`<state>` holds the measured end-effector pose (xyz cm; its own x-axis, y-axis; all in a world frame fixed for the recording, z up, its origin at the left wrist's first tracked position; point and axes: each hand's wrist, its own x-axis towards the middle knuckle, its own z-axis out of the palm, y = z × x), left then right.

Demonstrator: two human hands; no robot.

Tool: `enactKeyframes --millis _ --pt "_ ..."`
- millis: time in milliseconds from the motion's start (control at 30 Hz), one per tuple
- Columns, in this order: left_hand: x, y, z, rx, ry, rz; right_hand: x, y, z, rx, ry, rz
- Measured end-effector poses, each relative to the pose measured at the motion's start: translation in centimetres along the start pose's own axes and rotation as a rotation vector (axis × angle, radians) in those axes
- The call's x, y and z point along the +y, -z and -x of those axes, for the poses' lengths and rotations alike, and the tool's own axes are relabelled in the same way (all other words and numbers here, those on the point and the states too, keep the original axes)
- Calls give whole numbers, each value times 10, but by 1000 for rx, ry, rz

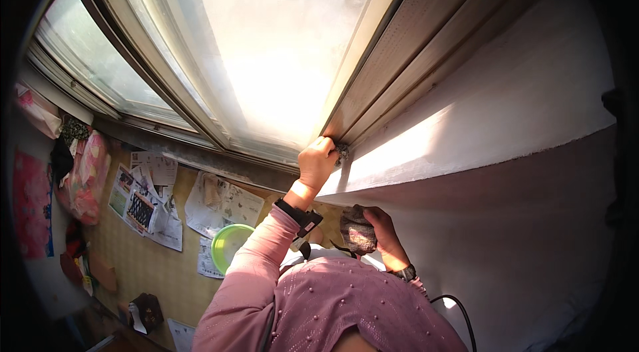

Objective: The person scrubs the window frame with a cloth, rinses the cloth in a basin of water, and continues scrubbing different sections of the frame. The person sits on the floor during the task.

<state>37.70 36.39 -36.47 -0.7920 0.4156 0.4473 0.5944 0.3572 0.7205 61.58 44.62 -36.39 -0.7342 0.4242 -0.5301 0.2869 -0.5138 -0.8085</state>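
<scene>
My left hand (317, 160) reaches up to the lower corner of the window frame (387, 67), where its wooden-looking side post meets the sill. Its fingers are closed around a grey wire scouring pad (342, 152), pressed against the foot of the post. Lower down, in front of my body, my right hand (385, 232) grips a crumpled, dirty grey-brown rag (357, 231). Strong light comes through the glass pane (279, 52) and washes out much of its lower half.
A green basin (227, 247) stands beside my left arm, on or beside newspaper sheets (224, 202) spread over the yellowish surface below. Bundled pink fabric (90, 177) lies at the far left. A white wall (499, 102) borders the window on the right. A black cable (462, 312) curves beside my right side.
</scene>
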Motion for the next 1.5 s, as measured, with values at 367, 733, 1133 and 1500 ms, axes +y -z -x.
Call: enactKeyframes --millis 367,733,1133,1500 --pt "86 60 -63 168 -279 112 4 4 3 -76 27 35" --pt "-29 -18 16 3 -25 -70 18 29 15 71 24 71" --pt "17 8 -9 92 -203 -163 5 15 14 18 60 44" --pt "-89 -73 62 -81 67 -300 17 41 28 126 -1 -13"
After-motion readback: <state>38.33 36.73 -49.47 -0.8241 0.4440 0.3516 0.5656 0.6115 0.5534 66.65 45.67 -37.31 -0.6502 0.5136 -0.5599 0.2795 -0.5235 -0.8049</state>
